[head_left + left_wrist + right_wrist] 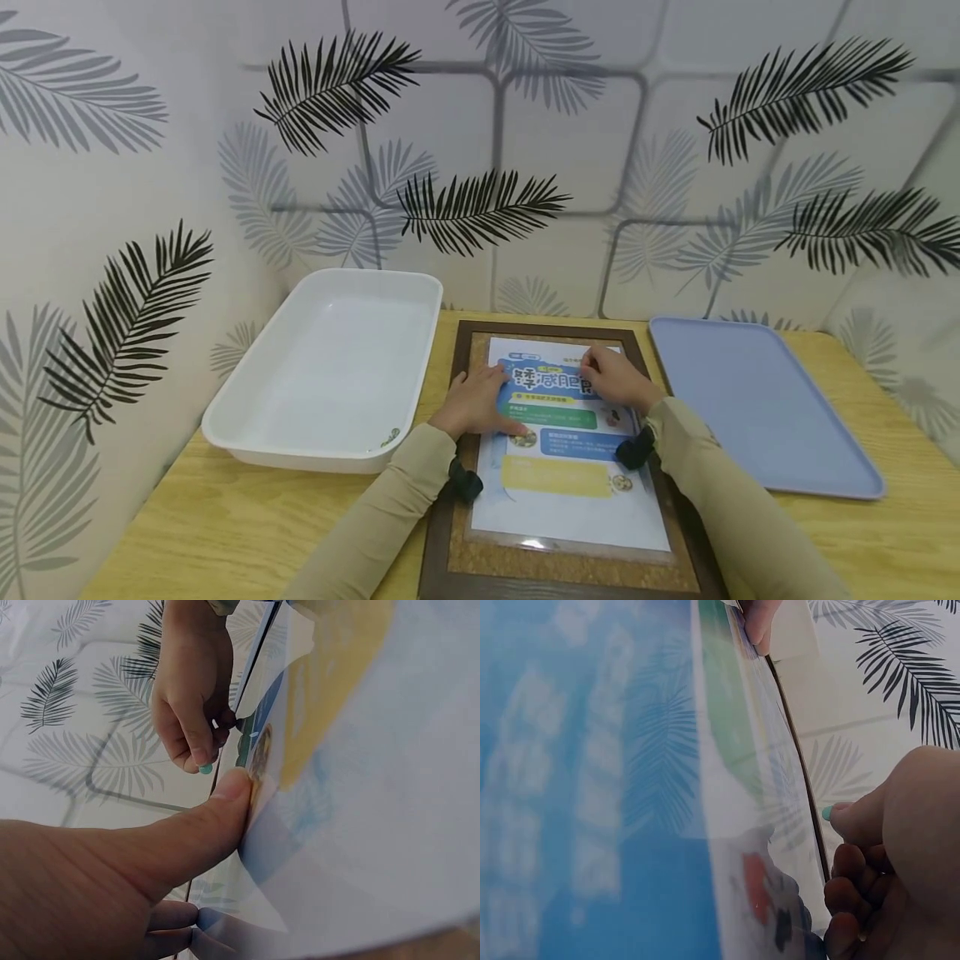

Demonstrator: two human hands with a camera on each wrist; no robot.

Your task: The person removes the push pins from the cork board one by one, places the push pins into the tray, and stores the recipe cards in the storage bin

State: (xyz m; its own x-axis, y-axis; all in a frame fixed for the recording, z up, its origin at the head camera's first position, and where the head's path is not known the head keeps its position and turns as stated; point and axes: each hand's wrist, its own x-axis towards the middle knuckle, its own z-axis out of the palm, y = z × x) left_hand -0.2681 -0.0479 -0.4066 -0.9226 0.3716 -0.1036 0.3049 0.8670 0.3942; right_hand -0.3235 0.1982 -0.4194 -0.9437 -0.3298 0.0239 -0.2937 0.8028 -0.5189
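Observation:
A laminated poster (558,512) with blue, green and yellow panels lies on a cork board (525,567) in a dark brown frame. My left hand (476,404) rests on the poster's left side, thumb and fingers spread; in the left wrist view its thumb (202,825) presses the sheet. Near the upper right of the poster is my right hand (618,379), fingers curled. Between its thumb and fingers it pinches a small teal pushpin (205,769), whose teal end (827,813) also shows in the right wrist view; its point is hidden.
A deep white tray (322,358) stands left of the board, with a small greenish thing (391,437) at its front right corner. To the right lies a flat blue-lilac tray (757,400), partly behind the right forearm. A leaf-patterned wall (450,275) rises behind the wooden table (247,525).

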